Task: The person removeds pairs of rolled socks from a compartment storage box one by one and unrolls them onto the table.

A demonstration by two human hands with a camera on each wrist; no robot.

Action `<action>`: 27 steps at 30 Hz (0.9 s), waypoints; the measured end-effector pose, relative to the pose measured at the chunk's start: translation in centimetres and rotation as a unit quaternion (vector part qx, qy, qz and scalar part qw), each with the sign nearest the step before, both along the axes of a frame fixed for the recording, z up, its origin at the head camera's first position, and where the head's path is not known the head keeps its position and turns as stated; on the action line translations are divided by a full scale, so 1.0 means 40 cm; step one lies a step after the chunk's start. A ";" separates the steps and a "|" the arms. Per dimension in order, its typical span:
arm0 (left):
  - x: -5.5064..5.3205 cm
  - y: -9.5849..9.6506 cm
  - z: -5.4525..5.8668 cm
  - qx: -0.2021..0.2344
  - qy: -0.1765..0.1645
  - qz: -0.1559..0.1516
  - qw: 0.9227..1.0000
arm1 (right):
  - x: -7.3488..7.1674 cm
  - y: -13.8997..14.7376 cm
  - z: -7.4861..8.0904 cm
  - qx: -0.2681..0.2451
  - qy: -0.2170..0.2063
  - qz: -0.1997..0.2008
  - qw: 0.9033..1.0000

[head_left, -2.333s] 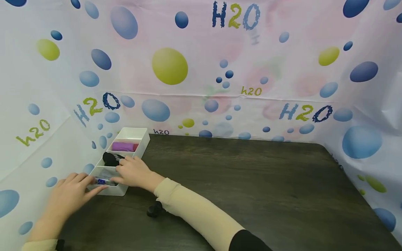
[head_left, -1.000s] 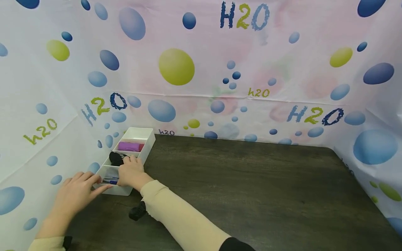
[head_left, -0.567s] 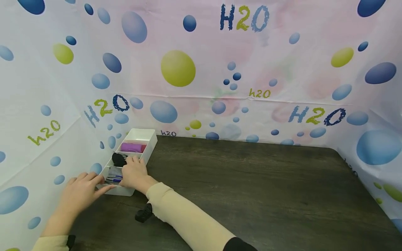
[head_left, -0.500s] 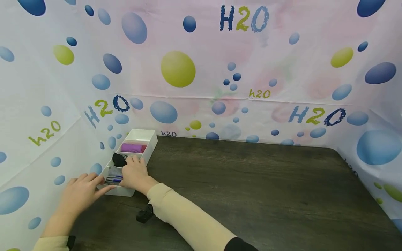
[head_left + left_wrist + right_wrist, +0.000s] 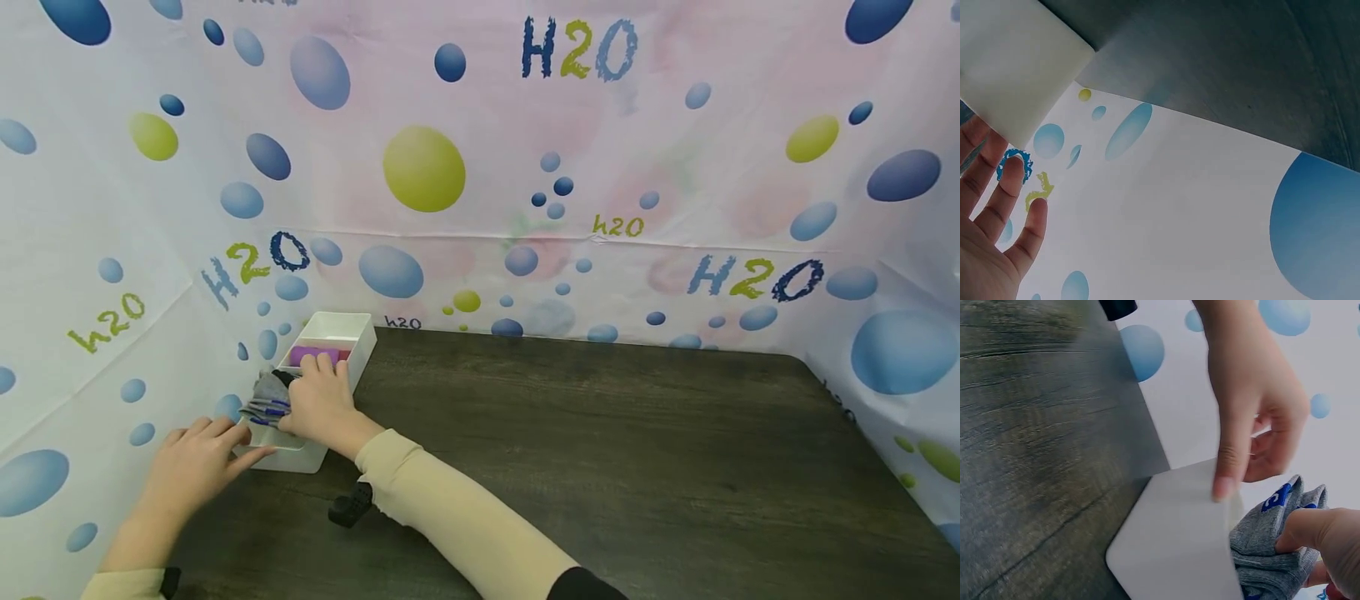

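Folded grey socks with blue lettering are pinched between the thumb and fingers of my right hand, raised over the near compartments of a long white divided box. The right wrist view has the grey socks close beside the box wall. My left hand grips the box's near left corner, thumb at the rim. Behind the grey socks, a black bundle is partly covered. A rolled purple cloth lies in a farther compartment, with something red beside it.
The box stands at the left of a dark wooden table, close to the left wall covering. The far-end compartment shows bare white. A black wrist device sticks out below the right sleeve.
The right hand reached into the near compartment, took hold of the grey socks and lifted them up and away, baring that compartment's floor. The left hand stayed at the box corner.
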State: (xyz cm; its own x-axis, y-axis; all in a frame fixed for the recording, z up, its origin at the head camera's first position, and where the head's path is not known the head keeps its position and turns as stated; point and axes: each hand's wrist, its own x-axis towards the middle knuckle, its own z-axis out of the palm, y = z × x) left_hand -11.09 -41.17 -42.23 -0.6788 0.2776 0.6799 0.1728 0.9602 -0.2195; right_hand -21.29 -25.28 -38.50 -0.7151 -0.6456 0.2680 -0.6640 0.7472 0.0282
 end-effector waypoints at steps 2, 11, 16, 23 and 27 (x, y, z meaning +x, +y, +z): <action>0.001 0.002 -0.001 0.004 0.001 0.001 1.000 | -0.003 0.009 0.012 0.000 0.004 -0.002 1.000; 0.009 0.012 0.015 0.001 0.025 -0.012 1.000 | -0.021 0.077 0.045 -0.036 0.002 0.005 0.999; 0.008 0.004 0.012 0.006 -0.001 -0.003 1.000 | -0.029 0.134 0.043 -0.045 0.023 0.015 0.999; 0.007 0.002 0.010 0.017 -0.028 0.009 0.999 | -0.041 0.220 0.034 -0.034 0.045 0.013 0.998; 0.004 0.002 0.009 0.020 -0.034 0.010 0.999 | -0.053 0.271 0.027 -0.037 0.039 0.011 0.999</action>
